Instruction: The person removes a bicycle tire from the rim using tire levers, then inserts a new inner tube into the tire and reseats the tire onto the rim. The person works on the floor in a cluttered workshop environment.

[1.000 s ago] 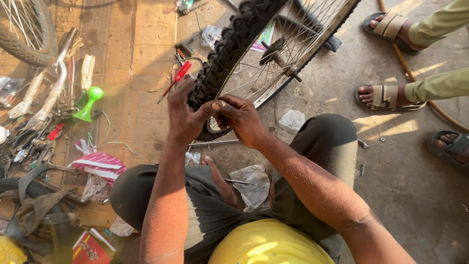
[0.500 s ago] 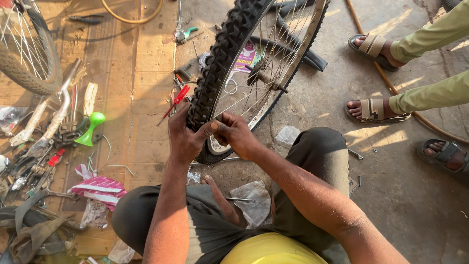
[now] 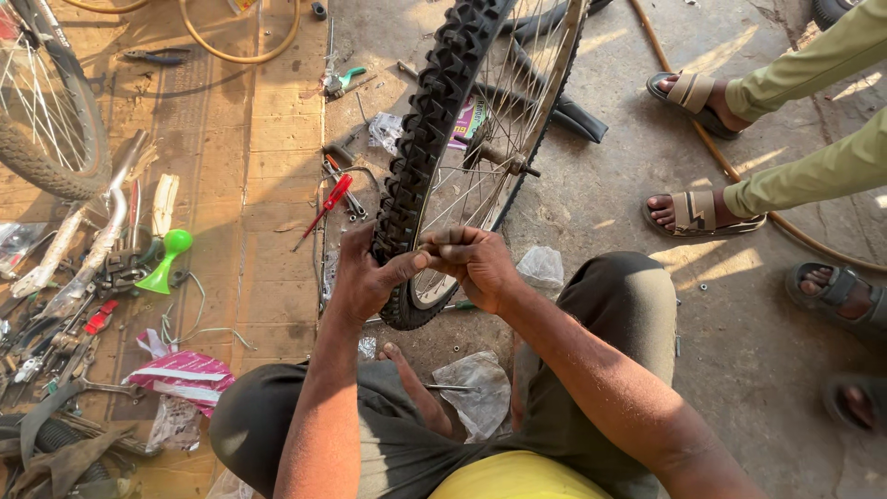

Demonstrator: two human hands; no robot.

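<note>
We are looking down at a bicycle wheel (image 3: 480,139) that is standing upright on the concrete floor (image 3: 601,212), just in front of our knees. Our left hand (image 3: 365,277) is closing around the knobby black tyre (image 3: 434,120) at its lower part, thumb pressing across the tread. Our right hand (image 3: 476,263) is curling tight over the rim edge (image 3: 443,263) beside it, fingers pinching the tyre's side. The rubber is looking thick and stiff, probably hard to bend, while the thin spokes (image 3: 517,92) are seeming delicate, so taking hold at tyre and rim is appearing safest. A red screwdriver (image 3: 325,208) is lying near, on the wooden boards (image 3: 268,166)
</note>
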